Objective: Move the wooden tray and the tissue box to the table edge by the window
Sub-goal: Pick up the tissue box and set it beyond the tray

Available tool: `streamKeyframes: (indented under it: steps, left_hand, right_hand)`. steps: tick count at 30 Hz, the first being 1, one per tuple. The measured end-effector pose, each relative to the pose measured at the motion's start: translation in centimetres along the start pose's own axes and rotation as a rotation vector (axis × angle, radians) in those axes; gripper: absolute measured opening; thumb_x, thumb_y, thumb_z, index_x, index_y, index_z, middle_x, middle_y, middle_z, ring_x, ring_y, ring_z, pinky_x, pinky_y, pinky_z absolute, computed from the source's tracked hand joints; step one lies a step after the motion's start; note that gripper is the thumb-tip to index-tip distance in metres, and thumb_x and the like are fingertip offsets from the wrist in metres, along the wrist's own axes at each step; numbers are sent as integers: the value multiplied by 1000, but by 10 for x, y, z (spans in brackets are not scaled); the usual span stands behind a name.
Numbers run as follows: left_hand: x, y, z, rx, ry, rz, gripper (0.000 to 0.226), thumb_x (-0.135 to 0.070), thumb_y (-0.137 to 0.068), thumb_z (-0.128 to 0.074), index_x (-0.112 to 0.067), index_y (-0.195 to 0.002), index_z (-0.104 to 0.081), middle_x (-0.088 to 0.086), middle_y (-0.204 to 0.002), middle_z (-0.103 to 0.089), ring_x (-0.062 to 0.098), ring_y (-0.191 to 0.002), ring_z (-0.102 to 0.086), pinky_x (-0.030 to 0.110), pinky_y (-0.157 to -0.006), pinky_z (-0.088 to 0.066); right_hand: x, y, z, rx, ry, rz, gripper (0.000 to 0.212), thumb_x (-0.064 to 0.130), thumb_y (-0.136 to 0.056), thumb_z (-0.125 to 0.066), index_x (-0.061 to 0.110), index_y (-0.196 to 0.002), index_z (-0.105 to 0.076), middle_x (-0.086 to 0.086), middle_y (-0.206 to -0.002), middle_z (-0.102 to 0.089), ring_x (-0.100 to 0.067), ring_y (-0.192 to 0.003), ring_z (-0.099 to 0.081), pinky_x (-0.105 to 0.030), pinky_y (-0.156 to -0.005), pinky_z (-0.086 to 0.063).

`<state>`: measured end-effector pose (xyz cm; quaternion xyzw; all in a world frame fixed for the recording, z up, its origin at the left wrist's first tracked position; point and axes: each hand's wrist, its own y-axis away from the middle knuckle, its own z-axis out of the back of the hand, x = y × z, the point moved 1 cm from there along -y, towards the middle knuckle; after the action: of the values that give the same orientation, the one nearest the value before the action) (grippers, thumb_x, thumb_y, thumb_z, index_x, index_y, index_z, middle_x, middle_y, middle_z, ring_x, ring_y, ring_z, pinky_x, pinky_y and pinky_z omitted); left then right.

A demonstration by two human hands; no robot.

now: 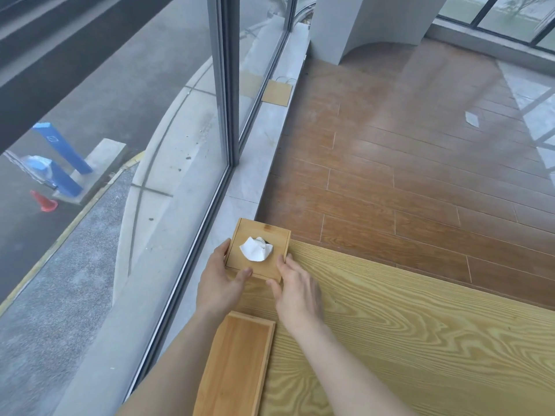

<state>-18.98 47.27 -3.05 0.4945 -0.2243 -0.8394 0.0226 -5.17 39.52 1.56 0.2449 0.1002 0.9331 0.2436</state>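
Observation:
A square wooden tissue box (271, 235) with a white tissue poking from its top sits at the far left corner of the light wooden table (420, 340), by the window. My left hand (217, 280) grips its left and near sides. My right hand (295, 291) presses against its right near corner. The long wooden tray (237, 364) lies along the table's window-side edge, just nearer to me than the box, partly under my left forearm.
A large glass window (150, 145) with a grey frame runs along the left, with a grey stone sill (249, 175) below it. Brown wooden floor (405, 160) lies beyond the table. A white pillar (360, 22) stands at the back.

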Motion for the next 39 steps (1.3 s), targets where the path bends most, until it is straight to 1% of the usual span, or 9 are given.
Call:
streamKeyframes:
  steps: [3, 7, 10, 15, 22, 30, 36, 39]
  left_hand:
    - [-3, -9, -2, 7, -10, -4, 77, -26, -87, -76, -28, -154, -36, -6, -152, -50, 17, -138, -47, 44, -116, -39]
    - [-5, -18, -3, 6, -13, 1, 76, -27, -86, -76, -30, -152, -38, -5, -149, -52, 18, -136, -49, 45, -115, -40]
    - [-4, -20, -4, 7, -21, -5, 76, -29, -86, -77, -31, -152, -38, -6, -149, -53, 17, -136, -50, 44, -114, -41]
    - [-5, -19, -4, 1, -24, -24, 76, -27, -88, -75, -29, -153, -37, -4, -150, -52, 17, -136, -49, 42, -115, -40]
    - [-6, -17, -6, 9, -8, -32, 76, -25, -90, -74, -26, -155, -34, -5, -155, -47, 15, -142, -42, 41, -119, -36]
    - [-4, -17, -7, 12, 3, -29, 75, -24, -90, -73, -27, -155, -34, -7, -155, -45, 13, -142, -42, 42, -119, -35]
    - [-8, -18, -8, 11, -8, -37, 75, -24, -91, -72, -24, -156, -33, -6, -156, -45, 14, -143, -42, 41, -119, -35]
    - [-12, -21, -8, -7, -5, -34, 75, -23, -91, -73, -23, -155, -33, -4, -156, -46, 16, -142, -43, 42, -119, -36]
  right_hand:
    - [2, -7, 3, 6, 13, 8, 58, 27, -102, -59, 18, -155, -38, -8, -164, -35, -32, -136, -54, -40, -111, -46]
    - [2, -13, 2, 8, 10, -4, 58, 26, -103, -57, 17, -157, -35, -9, -165, -32, -32, -136, -54, -40, -110, -46]
    - [1, -15, 2, 8, 6, -9, 58, 26, -103, -57, 17, -157, -35, -9, -165, -32, -33, -135, -55, -41, -110, -48]
    - [0, -15, 0, 8, 14, -8, 59, 26, -103, -57, 17, -157, -34, -9, -165, -32, -34, -134, -56, -42, -110, -48]
    - [0, -14, -3, 6, 27, -12, 58, 26, -104, -55, 18, -158, -33, -7, -167, -29, -35, -130, -57, -43, -106, -48]
    - [-1, -14, -6, -8, 5, -21, 58, 25, -104, -55, 18, -158, -32, -8, -167, -28, -35, -130, -58, -45, -108, -48]
    - [-1, -17, -8, -12, 21, -9, 57, 23, -105, -53, 16, -158, -31, -10, -167, -26, -39, -124, -61, -47, -104, -51]
    - [-1, -23, -5, -20, 10, -10, 57, 22, -105, -54, 16, -157, -33, -10, -166, -29, -38, -127, -59, -45, -105, -51]
